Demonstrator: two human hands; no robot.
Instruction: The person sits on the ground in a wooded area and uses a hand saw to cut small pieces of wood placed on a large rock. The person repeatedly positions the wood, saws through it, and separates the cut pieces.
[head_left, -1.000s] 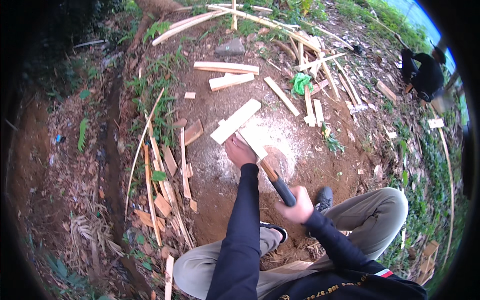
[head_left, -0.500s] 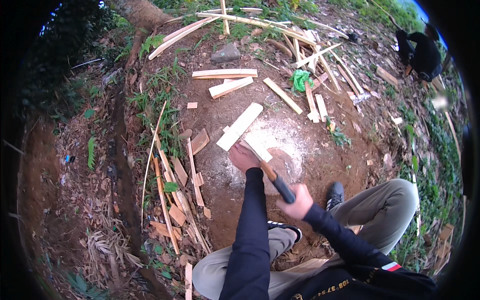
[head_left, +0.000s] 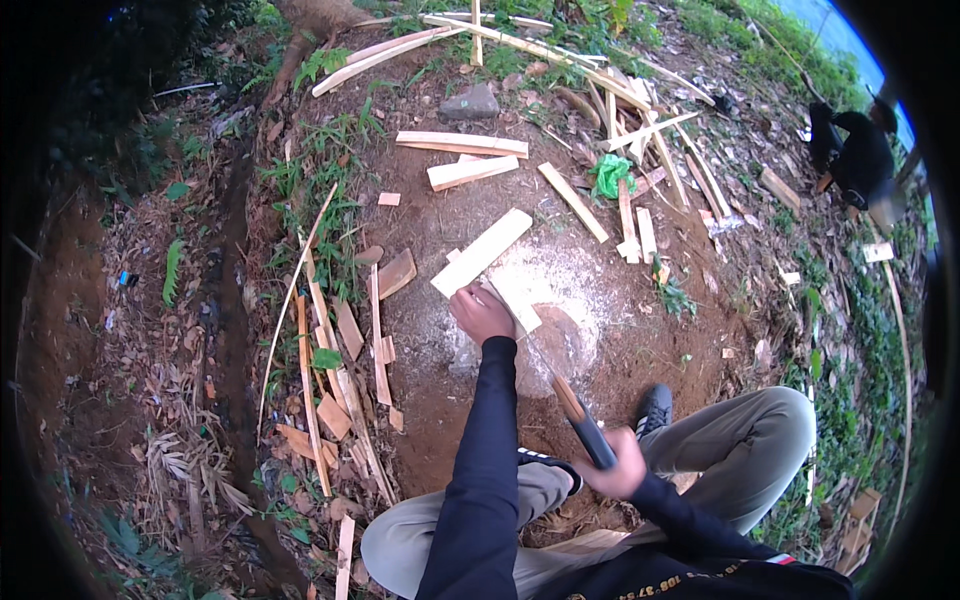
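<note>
We found the left hand [head_left: 481,312] clamped on the short plank [head_left: 517,303] lying ahead-left of the right hand [head_left: 617,470], itself closed round the blade's handle [head_left: 592,443].

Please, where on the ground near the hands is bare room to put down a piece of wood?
Bare earth lies between the left hand and the strip of offcuts to its left, and beyond the long plank, before the two boards. Crowded: the stick pile upper right, and around the short piece that the left hand holds.

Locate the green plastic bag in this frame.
In the head view the green plastic bag lies upper right of centre on the dirt, among the split wood strips, beyond the left hand.
</note>
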